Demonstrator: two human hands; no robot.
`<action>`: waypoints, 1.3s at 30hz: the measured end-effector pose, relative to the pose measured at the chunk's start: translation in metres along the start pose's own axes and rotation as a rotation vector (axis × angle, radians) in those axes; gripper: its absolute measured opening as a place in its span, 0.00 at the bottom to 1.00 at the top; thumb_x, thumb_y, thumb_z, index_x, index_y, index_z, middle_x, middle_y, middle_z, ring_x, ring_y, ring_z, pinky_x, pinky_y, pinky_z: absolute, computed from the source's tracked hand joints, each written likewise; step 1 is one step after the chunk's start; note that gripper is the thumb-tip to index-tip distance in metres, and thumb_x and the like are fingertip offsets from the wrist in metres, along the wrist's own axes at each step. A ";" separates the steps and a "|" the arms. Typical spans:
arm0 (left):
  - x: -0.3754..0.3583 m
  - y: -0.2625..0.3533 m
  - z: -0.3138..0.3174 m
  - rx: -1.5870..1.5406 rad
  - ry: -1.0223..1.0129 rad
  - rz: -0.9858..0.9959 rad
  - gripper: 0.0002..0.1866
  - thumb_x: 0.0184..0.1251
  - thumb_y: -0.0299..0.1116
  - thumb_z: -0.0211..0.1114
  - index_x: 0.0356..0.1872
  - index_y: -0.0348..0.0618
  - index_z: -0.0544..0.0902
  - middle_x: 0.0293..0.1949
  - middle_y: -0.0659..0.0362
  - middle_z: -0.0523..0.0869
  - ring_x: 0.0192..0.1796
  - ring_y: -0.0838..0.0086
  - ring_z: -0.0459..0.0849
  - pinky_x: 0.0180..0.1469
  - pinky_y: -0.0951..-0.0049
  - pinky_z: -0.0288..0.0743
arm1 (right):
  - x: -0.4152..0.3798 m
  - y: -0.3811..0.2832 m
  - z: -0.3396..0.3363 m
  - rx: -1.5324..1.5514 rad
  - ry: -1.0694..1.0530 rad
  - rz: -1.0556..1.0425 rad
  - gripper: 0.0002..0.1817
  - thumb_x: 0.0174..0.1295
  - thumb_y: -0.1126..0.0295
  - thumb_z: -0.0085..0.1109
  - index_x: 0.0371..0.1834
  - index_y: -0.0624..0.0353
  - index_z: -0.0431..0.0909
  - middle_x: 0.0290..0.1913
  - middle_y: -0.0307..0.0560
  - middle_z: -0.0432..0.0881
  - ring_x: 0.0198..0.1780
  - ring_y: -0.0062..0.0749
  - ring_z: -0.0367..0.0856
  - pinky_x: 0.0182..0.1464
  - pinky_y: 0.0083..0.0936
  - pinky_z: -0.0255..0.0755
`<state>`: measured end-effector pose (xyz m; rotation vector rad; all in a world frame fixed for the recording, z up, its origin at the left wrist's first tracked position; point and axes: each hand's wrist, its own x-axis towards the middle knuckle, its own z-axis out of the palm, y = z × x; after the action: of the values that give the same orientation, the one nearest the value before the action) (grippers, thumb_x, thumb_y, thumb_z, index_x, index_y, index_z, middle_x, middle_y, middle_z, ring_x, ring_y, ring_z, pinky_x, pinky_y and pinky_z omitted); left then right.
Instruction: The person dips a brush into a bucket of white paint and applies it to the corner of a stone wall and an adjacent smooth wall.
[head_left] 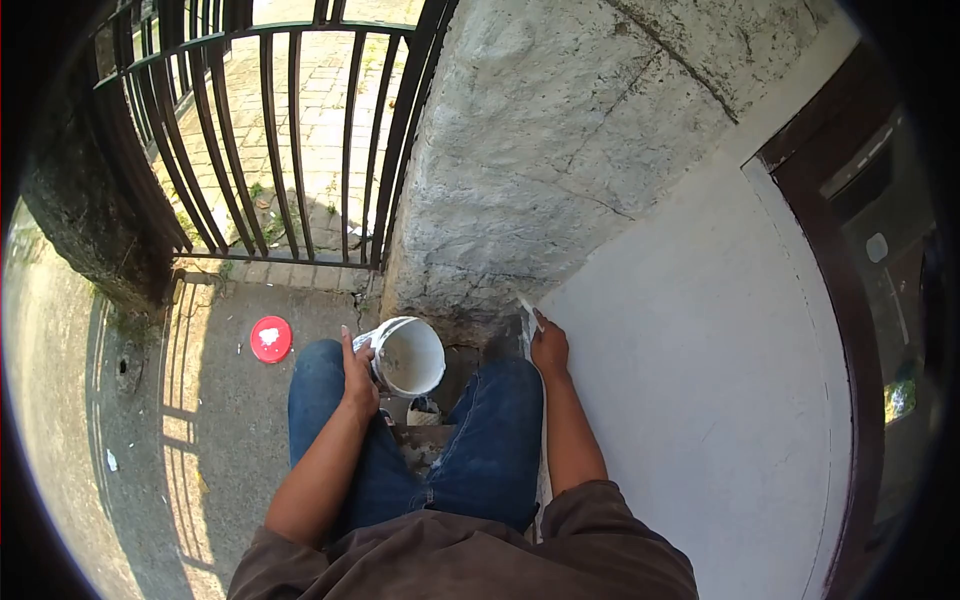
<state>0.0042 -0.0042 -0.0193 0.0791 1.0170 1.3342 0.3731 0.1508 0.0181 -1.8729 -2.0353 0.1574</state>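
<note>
My left hand [358, 375] grips the side of a white plastic bucket [428, 362], with pale smears around its rim and some greyish material inside. The bucket is tilted toward me between my knees. Closed around a slim, whitish hand tool [527, 308], my right hand [549, 347] is at the low corner where the rough wall [520, 200] meets the smooth white wall [700, 370]. The tool's exact kind is too small to make out. Its pale end points up and away, close to the wall surface.
A red lid [271, 340] with a white blob lies on the concrete floor [240, 430] to the left. Ahead on the left stands a dark metal gate [280, 150]. A dark brown frame [835, 270] borders the white wall on the right. Cracks run across the rough wall.
</note>
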 end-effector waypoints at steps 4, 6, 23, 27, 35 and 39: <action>0.004 -0.001 -0.002 0.083 0.024 0.005 0.62 0.66 0.87 0.35 0.86 0.44 0.56 0.79 0.55 0.72 0.81 0.56 0.64 0.79 0.34 0.40 | 0.009 0.001 -0.029 -0.103 0.105 0.013 0.29 0.72 0.75 0.56 0.76 0.42 0.77 0.46 0.56 0.85 0.47 0.55 0.86 0.49 0.49 0.80; 0.004 -0.003 -0.002 0.044 -0.045 -0.007 0.61 0.66 0.87 0.35 0.85 0.44 0.57 0.79 0.56 0.72 0.81 0.56 0.63 0.79 0.34 0.37 | 0.024 0.002 -0.057 -0.128 0.223 -0.069 0.29 0.72 0.78 0.54 0.76 0.48 0.76 0.44 0.56 0.84 0.45 0.54 0.86 0.47 0.48 0.80; 0.021 -0.014 -0.013 0.080 0.032 -0.011 0.59 0.71 0.84 0.34 0.84 0.40 0.59 0.79 0.54 0.72 0.81 0.58 0.65 0.82 0.40 0.40 | 0.008 0.005 -0.010 -0.056 -0.011 -0.084 0.30 0.71 0.76 0.54 0.77 0.46 0.75 0.44 0.59 0.84 0.46 0.57 0.86 0.50 0.50 0.80; 0.004 -0.006 -0.001 0.072 0.077 -0.050 0.59 0.71 0.83 0.34 0.84 0.38 0.59 0.79 0.53 0.72 0.81 0.57 0.66 0.83 0.44 0.44 | 0.029 -0.027 -0.055 -0.007 0.210 -0.142 0.30 0.71 0.75 0.54 0.77 0.45 0.75 0.42 0.55 0.83 0.43 0.54 0.86 0.46 0.47 0.80; 0.029 -0.022 -0.020 0.040 -0.032 0.010 0.59 0.72 0.82 0.36 0.83 0.35 0.61 0.77 0.51 0.74 0.81 0.57 0.66 0.83 0.45 0.47 | 0.013 -0.045 -0.062 0.154 0.381 -0.092 0.32 0.71 0.77 0.55 0.80 0.46 0.72 0.44 0.54 0.82 0.43 0.53 0.85 0.46 0.46 0.79; 0.028 -0.021 -0.019 0.063 0.029 0.006 0.57 0.74 0.81 0.36 0.83 0.36 0.62 0.76 0.53 0.76 0.81 0.58 0.66 0.84 0.45 0.45 | 0.007 -0.016 0.007 0.013 0.182 0.070 0.32 0.71 0.76 0.55 0.80 0.44 0.72 0.45 0.55 0.82 0.45 0.54 0.86 0.48 0.48 0.80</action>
<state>0.0048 0.0032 -0.0584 0.1106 1.0840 1.3126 0.3554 0.1567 0.0185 -1.8778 -1.8450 0.0173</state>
